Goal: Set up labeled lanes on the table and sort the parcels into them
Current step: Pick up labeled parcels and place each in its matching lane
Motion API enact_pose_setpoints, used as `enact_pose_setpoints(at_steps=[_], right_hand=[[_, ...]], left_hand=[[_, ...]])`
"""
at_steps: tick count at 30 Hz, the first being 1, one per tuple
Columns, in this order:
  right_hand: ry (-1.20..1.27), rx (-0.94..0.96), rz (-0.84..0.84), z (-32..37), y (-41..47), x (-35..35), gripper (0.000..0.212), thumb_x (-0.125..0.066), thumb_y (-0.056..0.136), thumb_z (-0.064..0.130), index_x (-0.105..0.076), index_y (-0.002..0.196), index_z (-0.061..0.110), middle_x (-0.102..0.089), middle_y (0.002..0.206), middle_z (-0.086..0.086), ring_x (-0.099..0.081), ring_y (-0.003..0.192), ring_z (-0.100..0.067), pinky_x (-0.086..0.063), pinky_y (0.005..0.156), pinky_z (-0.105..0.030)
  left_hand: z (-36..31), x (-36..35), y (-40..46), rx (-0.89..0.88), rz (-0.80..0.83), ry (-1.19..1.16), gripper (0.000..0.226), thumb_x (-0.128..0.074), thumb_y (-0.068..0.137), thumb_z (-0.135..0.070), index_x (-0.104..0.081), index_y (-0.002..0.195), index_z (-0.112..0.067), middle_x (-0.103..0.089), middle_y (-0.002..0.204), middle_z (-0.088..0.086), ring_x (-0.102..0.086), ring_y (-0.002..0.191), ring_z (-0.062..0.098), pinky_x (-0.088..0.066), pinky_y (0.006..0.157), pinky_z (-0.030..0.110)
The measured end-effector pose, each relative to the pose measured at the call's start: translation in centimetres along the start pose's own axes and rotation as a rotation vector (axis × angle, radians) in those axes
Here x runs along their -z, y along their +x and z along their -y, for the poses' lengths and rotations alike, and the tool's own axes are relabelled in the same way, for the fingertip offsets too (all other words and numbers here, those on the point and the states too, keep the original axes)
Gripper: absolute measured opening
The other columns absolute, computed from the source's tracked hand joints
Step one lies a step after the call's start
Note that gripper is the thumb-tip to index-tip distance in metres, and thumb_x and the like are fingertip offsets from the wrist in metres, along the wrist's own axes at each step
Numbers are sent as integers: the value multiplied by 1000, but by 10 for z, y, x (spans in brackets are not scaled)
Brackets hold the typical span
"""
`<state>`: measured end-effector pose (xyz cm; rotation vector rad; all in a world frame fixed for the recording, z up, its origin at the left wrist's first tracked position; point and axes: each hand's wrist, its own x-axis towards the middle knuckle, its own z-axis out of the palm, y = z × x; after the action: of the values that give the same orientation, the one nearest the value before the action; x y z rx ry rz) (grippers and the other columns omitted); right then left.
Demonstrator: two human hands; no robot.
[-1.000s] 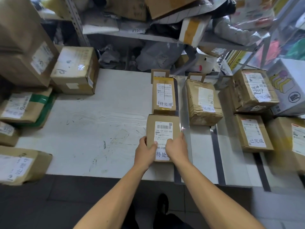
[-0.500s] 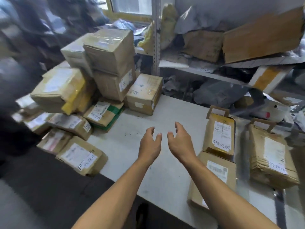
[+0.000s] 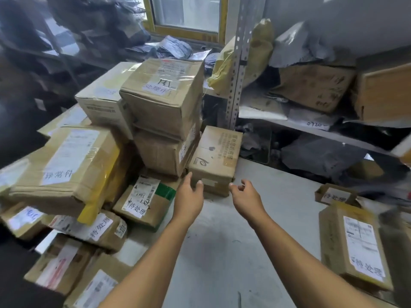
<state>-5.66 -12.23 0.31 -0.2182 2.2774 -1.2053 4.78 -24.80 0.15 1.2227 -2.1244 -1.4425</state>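
A small brown cardboard parcel (image 3: pixel 216 158) lies on the white table (image 3: pixel 224 241) at the right foot of a pile of parcels. My left hand (image 3: pixel 189 196) is open, its fingertips at the parcel's near left corner. My right hand (image 3: pixel 245 194) is open too, fingers curled, just off the parcel's near right corner and holding nothing. At the right edge a labeled parcel (image 3: pixel 353 243) lies flat, with a small cardboard lane label (image 3: pixel 334 195) standing behind it.
The pile to the left holds several taped boxes: a tall stack (image 3: pixel 164 112), a big box with yellow tape (image 3: pixel 66 170), a flat parcel with green tape (image 3: pixel 146 203). A metal shelf upright (image 3: pixel 236 70) and cluttered shelves (image 3: pixel 311 127) stand behind the table.
Both hands let go of the labeled parcel in its lane a second ago. My view swung left to the pile, and both hands have reached forward to the small brown parcel.
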Motion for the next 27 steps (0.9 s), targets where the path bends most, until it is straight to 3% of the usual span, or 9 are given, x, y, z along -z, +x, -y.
enact_pose_setpoints(at_steps=[5,8,10,14,16,18,21,25,27], right_hand=[[37,-82,-62,11,54,-13,66,-47,101,45,-25,155,14,-42,154,-10,-45,134,-31,-40,99,-36],[33,-87,-68,13,71,-20,61,-45,102,41,-30,153,11,-47,150,-9,-49,131,-30,-40,91,-31],[42,-73,-69,13,80,-24,50,-45,103,38,-44,145,11,-56,139,-8,-55,121,-28,-43,86,-32],[92,-78,-99,12,88,-25,33,-49,99,21,-61,128,13,-65,123,-8,-61,108,-27,-53,95,-42],[127,-84,-151,8,86,-19,26,-50,96,18,-63,119,16,-67,117,-7,-61,103,-25,-54,93,-43],[154,-63,-198,3,80,-12,20,-53,96,20,-61,114,19,-67,113,-4,-61,99,-21,-54,90,-39],[192,-21,-259,-6,68,-2,24,-56,96,22,-59,119,20,-66,114,1,-61,100,-16,-55,87,-35],[183,-8,-304,-21,48,5,28,-59,96,26,-58,124,20,-63,121,2,-60,103,-13,-48,72,-16],[170,1,-315,-25,39,6,33,-60,96,30,-59,127,19,-60,124,1,-59,106,-13,-48,79,-19]], left_hand=[[1,-13,53,-22,87,135,62,-41,103,-34,-16,157,-17,-14,165,-1,-17,149,19,-19,116,33],[4,-22,67,-58,80,215,61,-41,104,-31,-15,157,-17,-8,166,-1,-15,150,20,-20,117,35],[5,-25,73,-48,39,217,62,-43,103,-31,-16,157,-18,-7,166,-1,-15,150,21,-22,117,36],[1,-31,79,-73,-19,255,65,-51,99,-37,-23,155,-19,-19,162,1,-20,148,23,-29,114,41],[0,-37,76,-88,-28,275,63,-53,97,-39,-29,153,-20,-27,155,3,-27,142,22,-37,103,34],[1,-45,70,-101,-33,314,60,-53,97,-40,-35,150,-21,-32,145,5,-32,133,22,-34,87,26],[2,-61,58,-121,-14,386,60,-55,94,-45,-39,148,-24,-30,139,7,-27,127,24,-34,83,28],[-5,-81,41,-102,40,433,75,-54,90,-58,-28,151,-23,-13,155,10,-8,144,29,-40,103,42],[-9,-88,35,-98,106,470,83,-48,88,-66,-21,154,-22,-2,163,6,7,149,29,-30,114,46]])
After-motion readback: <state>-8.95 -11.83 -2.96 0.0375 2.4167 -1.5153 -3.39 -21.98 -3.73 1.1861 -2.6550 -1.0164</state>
